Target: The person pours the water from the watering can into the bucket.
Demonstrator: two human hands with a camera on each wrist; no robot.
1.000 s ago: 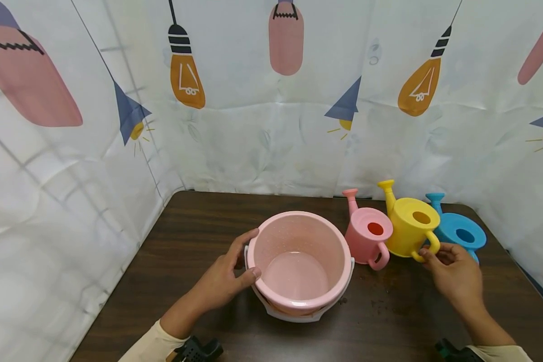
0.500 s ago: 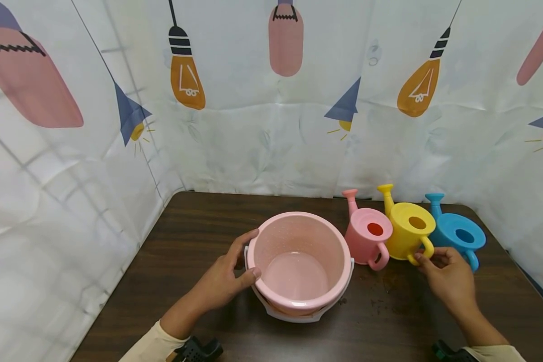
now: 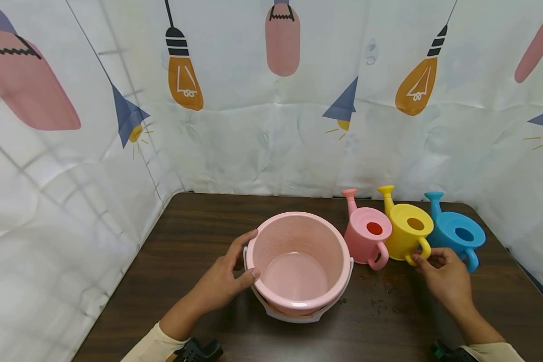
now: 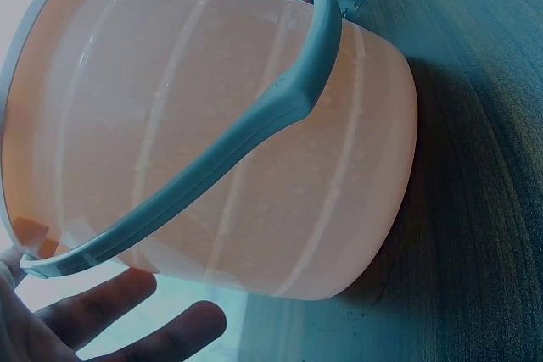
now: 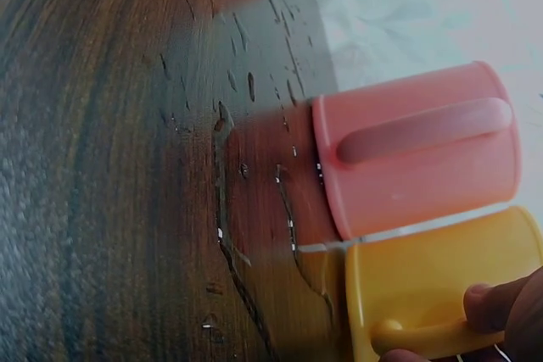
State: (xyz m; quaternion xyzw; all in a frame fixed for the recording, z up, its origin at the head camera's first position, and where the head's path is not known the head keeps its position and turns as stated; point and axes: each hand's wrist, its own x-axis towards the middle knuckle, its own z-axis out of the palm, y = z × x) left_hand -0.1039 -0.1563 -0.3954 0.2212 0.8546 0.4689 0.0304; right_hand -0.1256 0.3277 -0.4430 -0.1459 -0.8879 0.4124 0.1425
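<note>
A pink bucket (image 3: 298,276) stands upright on the dark wooden table, its pale handle (image 4: 221,158) hanging down along the side. My left hand (image 3: 226,276) holds the bucket's left rim, with thumb and index fingertip at the edge; two other fingers stretch out below the handle in the left wrist view. On the right, my right hand (image 3: 448,276) pinches the handle of a yellow watering can (image 3: 409,236), thumb plainly showing. This can stands between a pink watering can (image 3: 366,234) and a blue watering can (image 3: 459,234), all with spouts pointing away.
The dark table (image 3: 199,216) carries water drops and streaks (image 5: 225,201) in front of the cans. A white printed curtain (image 3: 253,146) hangs behind the back edge and along the left side.
The yellow watering can, with my right hand on its handle, has come down and slightly left, settling between the other cans. My left hand and the bucket have stayed put.
</note>
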